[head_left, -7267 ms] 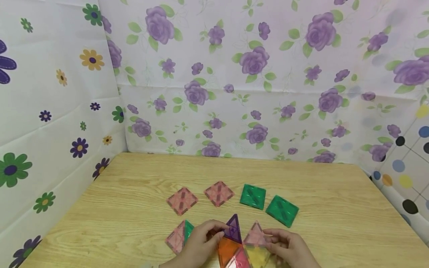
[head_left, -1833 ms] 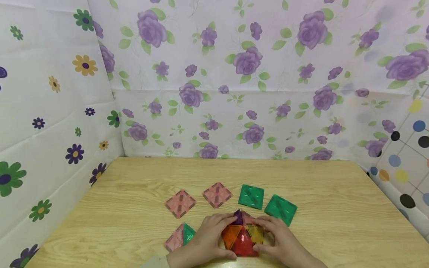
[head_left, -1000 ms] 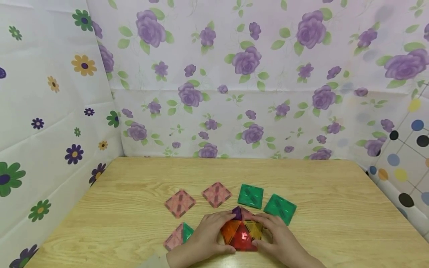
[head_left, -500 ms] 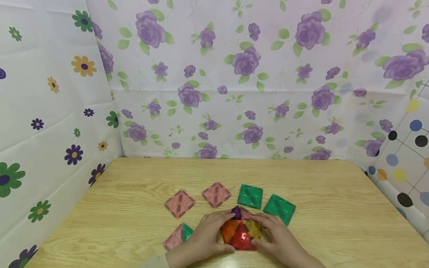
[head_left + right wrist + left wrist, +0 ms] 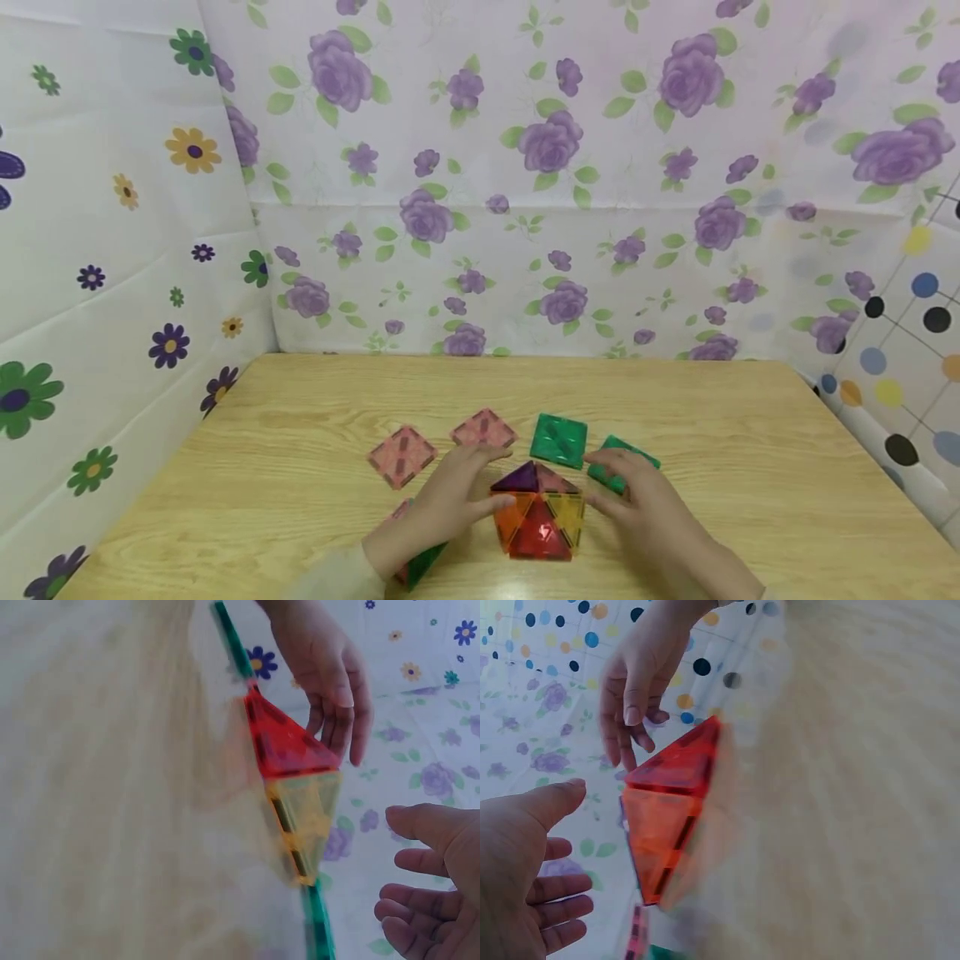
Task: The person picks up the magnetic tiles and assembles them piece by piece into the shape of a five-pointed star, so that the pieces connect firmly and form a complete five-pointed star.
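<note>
A small built shape of translucent magnetic tiles stands on the table, with a red tile (image 5: pixel 540 533) at the front. An orange tile (image 5: pixel 512 518) and a yellow tile (image 5: pixel 567 517) flank it, while a purple tile (image 5: pixel 519 478) and a pink tile (image 5: pixel 553 479) slope over the top. My left hand (image 5: pixel 446 500) is spread at the shape's left, its thumb overlapping the orange tile in the head view. On the other side my right hand (image 5: pixel 648 504) has loosely extended fingers. Both wrist views show gaps between the hands and the shape.
Behind the shape lie two pink diamond-laid tiles, the left one (image 5: pixel 402 456) and the middle one (image 5: pixel 483 431), plus a green square (image 5: pixel 559 440). Another green tile (image 5: pixel 626 462) is partly behind my right hand. A pink-and-green piece (image 5: pixel 427 565) lies partly under my left forearm.
Both hands, earlier wrapped around the shape, have let go and moved outward. The upright tiles have been drawn together into a closed, raised shape. The pink-and-green piece at the left has shifted.
</note>
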